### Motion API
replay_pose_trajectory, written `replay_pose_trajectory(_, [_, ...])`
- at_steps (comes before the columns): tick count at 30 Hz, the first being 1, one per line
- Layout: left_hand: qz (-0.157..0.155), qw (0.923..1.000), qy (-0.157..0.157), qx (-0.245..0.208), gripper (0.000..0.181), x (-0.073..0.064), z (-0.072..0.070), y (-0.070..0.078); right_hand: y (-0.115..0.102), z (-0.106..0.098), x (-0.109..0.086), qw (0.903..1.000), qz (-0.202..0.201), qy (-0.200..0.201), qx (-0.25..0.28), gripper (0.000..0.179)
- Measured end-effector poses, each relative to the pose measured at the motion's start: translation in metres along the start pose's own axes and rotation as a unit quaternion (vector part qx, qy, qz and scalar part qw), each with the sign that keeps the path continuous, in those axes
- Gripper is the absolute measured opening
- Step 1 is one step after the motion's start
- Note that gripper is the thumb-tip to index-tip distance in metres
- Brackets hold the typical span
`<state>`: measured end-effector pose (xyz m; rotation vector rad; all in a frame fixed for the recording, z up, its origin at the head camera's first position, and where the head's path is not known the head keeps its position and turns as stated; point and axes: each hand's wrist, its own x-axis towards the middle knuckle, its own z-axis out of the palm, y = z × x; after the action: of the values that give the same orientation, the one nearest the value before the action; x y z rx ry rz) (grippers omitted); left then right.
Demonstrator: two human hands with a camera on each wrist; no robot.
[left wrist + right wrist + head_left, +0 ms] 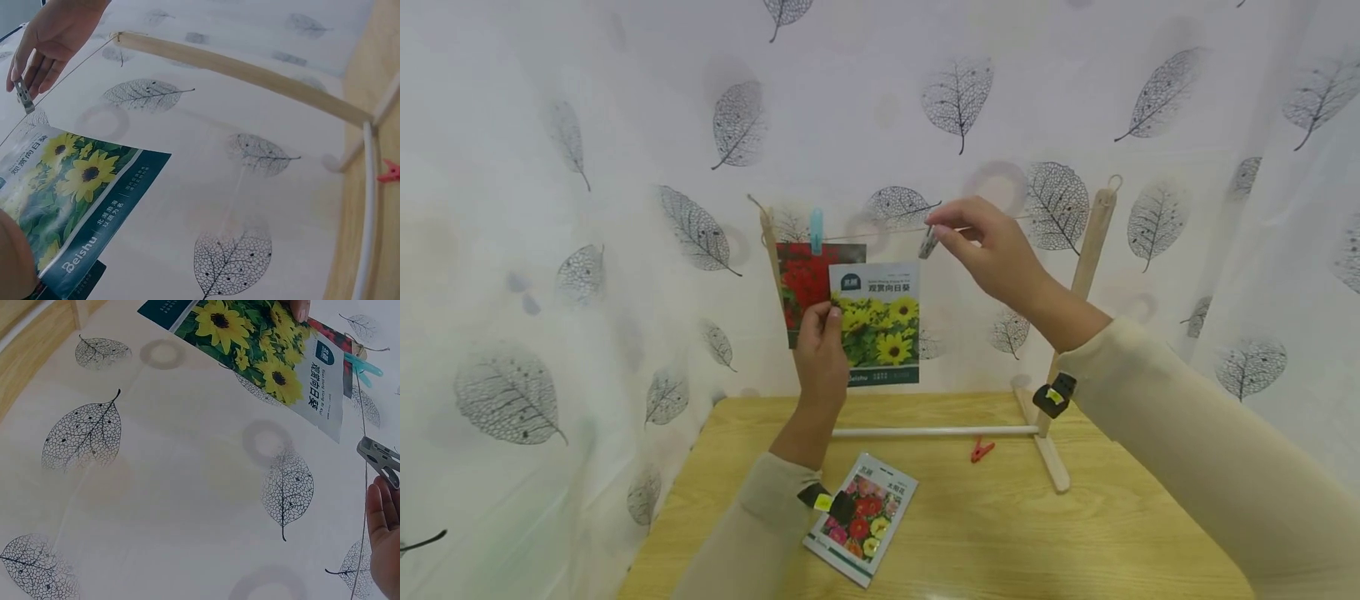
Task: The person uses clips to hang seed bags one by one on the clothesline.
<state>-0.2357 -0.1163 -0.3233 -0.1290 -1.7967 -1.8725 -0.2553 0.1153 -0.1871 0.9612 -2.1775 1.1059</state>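
My left hand (822, 354) pinches a seed packet with yellow sunflowers (880, 325) by its left edge, thumb in front. The packet stands upright just below the string (887, 235) and overlaps a red-flower packet (805, 283) that hangs from a blue clothespin (817, 232). Up and to the right, my right hand (988, 250) pinches a grey clothespin (928, 242) between thumb and fingers, right at the string. In the right wrist view the grey clothespin (378, 459) points toward the string, a little apart from the sunflower packet (269, 356).
Another seed packet with mixed flowers (863, 521) lies on the wooden table (1000, 517) below my left wrist. A red clothespin (982, 451) lies near the white rod (932, 432). Wooden posts stand at both ends, the right post (1093, 242) beside my right forearm.
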Motion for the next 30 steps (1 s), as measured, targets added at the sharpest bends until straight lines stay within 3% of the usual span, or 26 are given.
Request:
replay_pose_trajectory(6, [-0.006,0.9998,0.004,0.02,0.032,0.003,0.0,0.001,-0.002,0.003,0.011,0.9999,0.012,0.002,-0.005,0.025])
replay_pose_trajectory(17, [-0.01,1.0,-0.002,0.001,0.03,0.006,0.002,0.002,-0.007,0.006,0.025,0.9989,0.045,0.01,0.006,0.025])
replay_pose_trajectory(24, [-0.022,0.9993,0.004,0.029,0.032,0.007,0.001,0.001,-0.012,0.01,0.033,0.9988,0.034,0.016,0.03,0.024])
replay_pose_trajectory(30, [-0.029,0.9988,0.004,0.039,0.034,0.009,0.003,-0.001,-0.016,0.014,0.04,0.9993,0.035,0.008,0.015,0.023])
